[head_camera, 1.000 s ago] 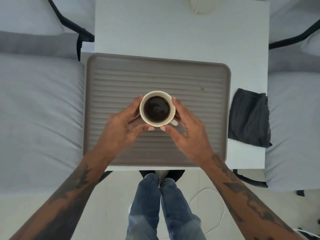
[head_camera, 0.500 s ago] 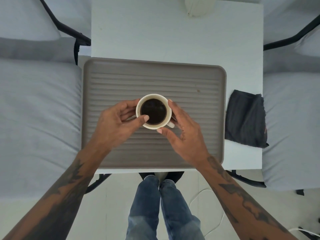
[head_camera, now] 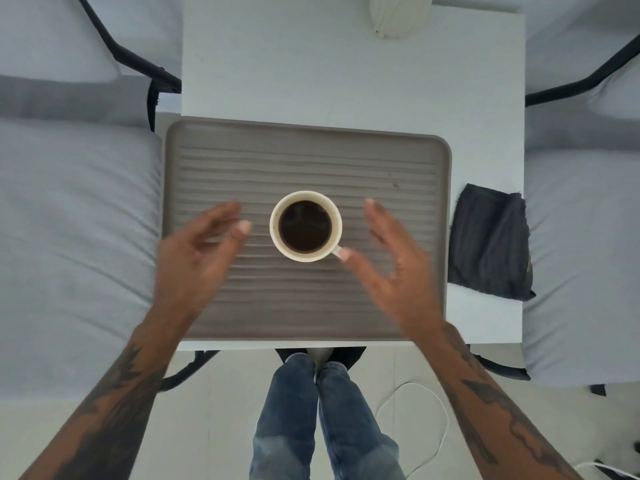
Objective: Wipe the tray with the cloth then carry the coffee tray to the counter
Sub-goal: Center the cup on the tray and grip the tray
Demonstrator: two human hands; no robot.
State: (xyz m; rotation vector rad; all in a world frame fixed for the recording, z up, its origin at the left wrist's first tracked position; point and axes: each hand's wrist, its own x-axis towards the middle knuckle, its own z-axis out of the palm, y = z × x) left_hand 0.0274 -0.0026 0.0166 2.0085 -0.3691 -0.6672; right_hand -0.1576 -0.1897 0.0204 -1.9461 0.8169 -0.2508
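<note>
A white cup of black coffee [head_camera: 305,226] stands upright in the middle of a ribbed grey-brown tray [head_camera: 398,157] on a small white table [head_camera: 311,71]. My left hand [head_camera: 197,258] hovers open over the tray to the left of the cup, fingers spread, not touching it. On the other side, my right hand [head_camera: 394,268] is open too, and its thumb tip lies close to the cup's handle. A dark folded cloth [head_camera: 490,242] lies on the table just right of the tray.
Grey cushioned chairs with black frames [head_camera: 69,220] [head_camera: 581,237] flank the table closely on both sides. A cream ridged object [head_camera: 398,15] sits at the table's far edge. My legs in jeans [head_camera: 311,420] and a white cable [head_camera: 426,410] are on the floor below.
Both hands have let go of the cup and spread apart to either side. The cup now stands free on the tray.
</note>
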